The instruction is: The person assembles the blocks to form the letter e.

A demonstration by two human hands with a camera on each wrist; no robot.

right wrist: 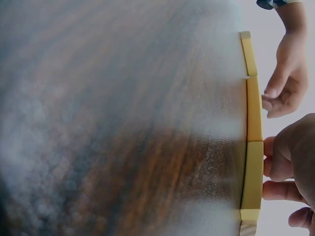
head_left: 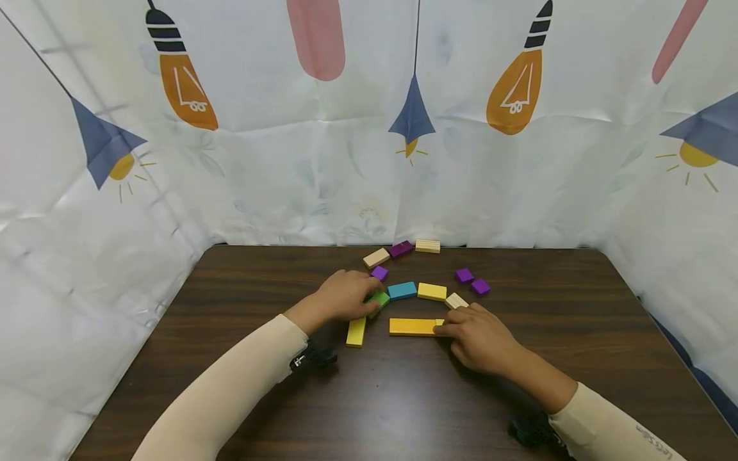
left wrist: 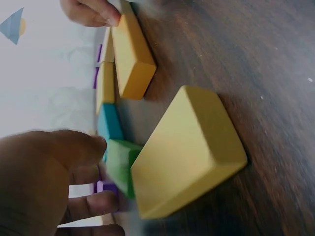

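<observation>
My left hand (head_left: 346, 296) (left wrist: 37, 177) is over the green block (head_left: 378, 301) (left wrist: 120, 164), thumb and fingers at its sides in a loose pinch. A yellow block (head_left: 356, 333) (left wrist: 177, 157) lies just below it. In the head view, my right hand (head_left: 481, 339) (right wrist: 300, 157) rests its fingertips on a yellow block (right wrist: 252, 174), which adjoins the end of an orange block (head_left: 412, 327) (right wrist: 254, 108); the fingers partly cover it from above. Between the hands, a blue block (head_left: 402, 291), another yellow block (head_left: 432, 292) and a plain wood block (head_left: 457, 301) form an arc with the green one.
Behind the arc lie a plain block (head_left: 377, 258), a dark purple block (head_left: 401, 249) and a pale block (head_left: 428, 246). Small purple blocks sit at left (head_left: 379, 273) and right (head_left: 464, 276). A patterned white curtain (head_left: 357, 173) hangs along the dark table's (head_left: 369, 410) back edge.
</observation>
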